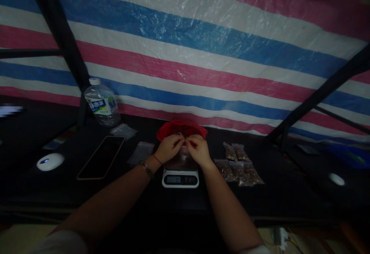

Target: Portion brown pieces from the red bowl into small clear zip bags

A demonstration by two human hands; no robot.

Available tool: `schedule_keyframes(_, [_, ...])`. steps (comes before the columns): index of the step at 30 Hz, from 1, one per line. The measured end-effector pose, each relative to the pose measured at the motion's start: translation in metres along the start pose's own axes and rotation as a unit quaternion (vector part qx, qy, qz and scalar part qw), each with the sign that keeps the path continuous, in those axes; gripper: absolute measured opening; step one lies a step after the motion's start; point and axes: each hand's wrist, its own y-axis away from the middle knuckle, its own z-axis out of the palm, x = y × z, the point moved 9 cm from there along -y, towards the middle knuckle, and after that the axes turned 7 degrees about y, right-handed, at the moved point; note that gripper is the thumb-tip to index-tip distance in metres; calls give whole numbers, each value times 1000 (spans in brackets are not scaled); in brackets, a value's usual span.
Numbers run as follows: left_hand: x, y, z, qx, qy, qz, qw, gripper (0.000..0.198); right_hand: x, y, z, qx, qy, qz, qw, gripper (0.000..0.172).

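My left hand (171, 147) and my right hand (199, 148) meet above a white digital scale (180, 180), thumbs and fingers pinched together. Between them they grip the upper edge of a small clear plastic bag (184, 154), mostly hidden and dim. Just behind my hands lies a red plastic bag (173, 127), opened wide, its contents hard to make out. To the right of the scale are several filled zip bags (237, 172) with brown bits inside. Flat clear empty bags (141, 153) rest left of my left hand.
On the left are a phone (101, 157), a white oval device (50, 162), a large clear bottle (101, 103) and a crumpled clear bag (123, 130). Dark metal frame bars (315, 100) slant up at both sides. A striped plastic sheet (202, 69) hangs behind the black table (283, 184).
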Motion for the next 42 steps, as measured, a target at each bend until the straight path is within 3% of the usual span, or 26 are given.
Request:
schedule_keyframes(6, [6, 1, -4, 53, -17, -18, 998, 15, -11, 1, -4, 30, 98, -26, 994, 15])
schedule_keyframes(10, [9, 3, -4, 60, -47, -23, 997, 17, -6, 2, -22, 101, 120, 10, 988, 15])
schedule_keyframes(13, [12, 2, -6, 57, -46, -10, 997, 16, 1, 2, -30, 124, 71, 36, 989, 15])
schedule_keyframes(17, [19, -1, -20, 90, -14, 30, 995, 18, 19, 1, -27, 114, -102, 68, 986, 19])
schedule_keyframes(20, [22, -5, -32, 118, -4, 52, 992, 22, 46, 3, -14, 106, -212, 151, 960, 21])
schedule_keyframes(23, [22, -8, -37, 126, -3, 52, 991, 23, 67, 7, 8, 67, -320, 234, 916, 30])
schedule_keyframes(27, [25, -8, -36, 109, 15, 75, 991, 21, 72, 15, 30, 11, -454, 316, 833, 37])
schedule_keyframes(30, [24, -8, -34, 89, 25, 84, 992, 20, 67, 18, 35, -23, -517, 343, 784, 39])
schedule_keyframes(34, [11, -10, -40, 100, -5, 54, 994, 17, 64, 17, 33, -43, -545, 337, 767, 38])
schedule_keyframes(39, [-12, -11, -52, 145, -59, -16, 987, 21, 78, 19, 32, -5, -530, 355, 771, 32])
schedule_keyframes(42, [-17, -13, -44, 79, -100, -6, 992, 26, 84, 19, 27, 21, -509, 362, 781, 33])
